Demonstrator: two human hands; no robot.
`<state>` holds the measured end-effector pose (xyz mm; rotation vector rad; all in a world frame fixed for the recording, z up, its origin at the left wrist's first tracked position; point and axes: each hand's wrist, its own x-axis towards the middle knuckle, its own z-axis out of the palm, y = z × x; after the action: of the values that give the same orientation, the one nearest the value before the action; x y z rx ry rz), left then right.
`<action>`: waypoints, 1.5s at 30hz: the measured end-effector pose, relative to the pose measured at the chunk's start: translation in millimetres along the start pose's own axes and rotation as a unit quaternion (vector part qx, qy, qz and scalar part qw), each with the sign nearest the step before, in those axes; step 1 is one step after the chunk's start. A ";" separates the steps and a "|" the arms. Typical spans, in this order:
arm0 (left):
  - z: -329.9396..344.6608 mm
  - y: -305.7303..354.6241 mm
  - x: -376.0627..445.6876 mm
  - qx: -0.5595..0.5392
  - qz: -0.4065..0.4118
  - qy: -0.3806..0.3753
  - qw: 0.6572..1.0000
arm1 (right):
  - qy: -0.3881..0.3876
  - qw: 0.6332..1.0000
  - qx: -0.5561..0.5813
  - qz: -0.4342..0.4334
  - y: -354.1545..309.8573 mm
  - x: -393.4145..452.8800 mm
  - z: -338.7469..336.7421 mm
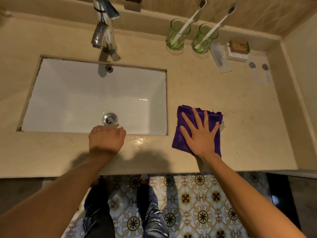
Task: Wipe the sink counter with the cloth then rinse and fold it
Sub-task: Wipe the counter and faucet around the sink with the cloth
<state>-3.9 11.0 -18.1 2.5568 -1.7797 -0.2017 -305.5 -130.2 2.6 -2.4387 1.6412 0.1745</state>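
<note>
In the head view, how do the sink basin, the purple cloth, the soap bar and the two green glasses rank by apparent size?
1. sink basin
2. purple cloth
3. left green glass and right green glass: alike, not ranked
4. soap bar

One head-worn wide-angle view looks steeply down, close over the beige stone sink counter (197,86), patterned tiled floor (197,203) along the bottom.

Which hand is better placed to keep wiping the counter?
The right hand: it lies flat, fingers spread, on the purple cloth on the counter. The left hand rests by the sink rim, holding nothing.
</note>
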 end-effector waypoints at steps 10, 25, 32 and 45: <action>0.0 -2.6 1.9 -0.075 -0.032 0.016 0.997 | 0.005 0.999 -0.037 0.022 -19.0 -46.0 11.9; -36.0 -131.7 -19.7 -0.086 0.073 0.067 0.991 | -0.013 0.998 -0.048 0.035 -132.2 -87.2 28.4; -49.1 -235.0 -30.6 -0.045 0.051 0.023 0.997 | -0.022 0.999 -0.040 0.029 -188.2 -88.5 33.4; -19.4 -317.0 -66.5 0.010 0.017 0.107 0.994 | -0.031 0.998 -0.020 -0.045 -315.3 -91.5 39.7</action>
<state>271.3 183.0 -21.1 2.4501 -1.7527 0.0900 -47.7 76.7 13.3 -2.5046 1.5140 0.2684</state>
